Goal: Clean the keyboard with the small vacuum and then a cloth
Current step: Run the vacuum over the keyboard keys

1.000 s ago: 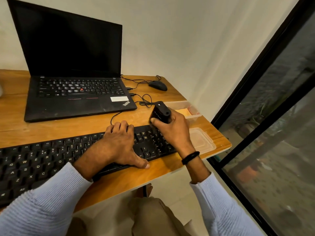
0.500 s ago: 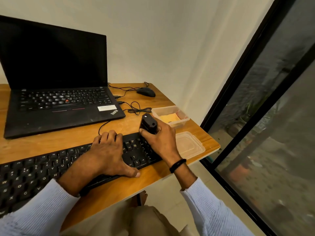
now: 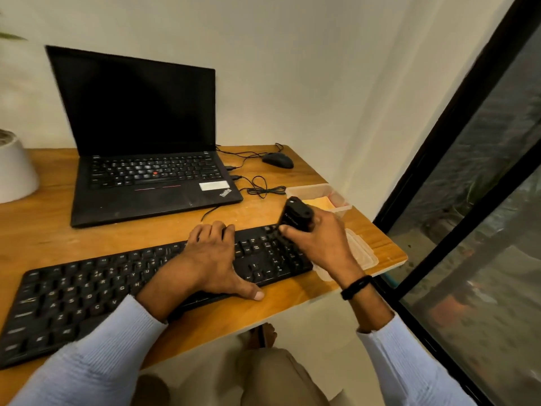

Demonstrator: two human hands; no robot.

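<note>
A long black keyboard point(image 3: 87, 294) lies along the front of the wooden desk point(image 3: 44, 238). My left hand point(image 3: 210, 259) rests on its right half, fingers curled over the far edge and thumb on the near edge. My right hand point(image 3: 319, 244) grips a small black vacuum point(image 3: 295, 213), held upright with its lower end on the keys at the keyboard's far right corner. An orange cloth point(image 3: 320, 203) lies in a clear plastic box point(image 3: 339, 197) just behind the vacuum.
An open black laptop point(image 3: 146, 159) stands behind the keyboard, with cables point(image 3: 260, 189) and a black mouse point(image 3: 278, 160) to its right. The box's clear lid point(image 3: 361, 253) lies near the desk's right corner. A white pot point(image 3: 14, 168) sits at the left. A dark window frame point(image 3: 456, 118) runs along the right.
The view has swung right and up. Both hands stay on the keyboard's right end; the vacuum has shifted only slightly over the rightmost keys.
</note>
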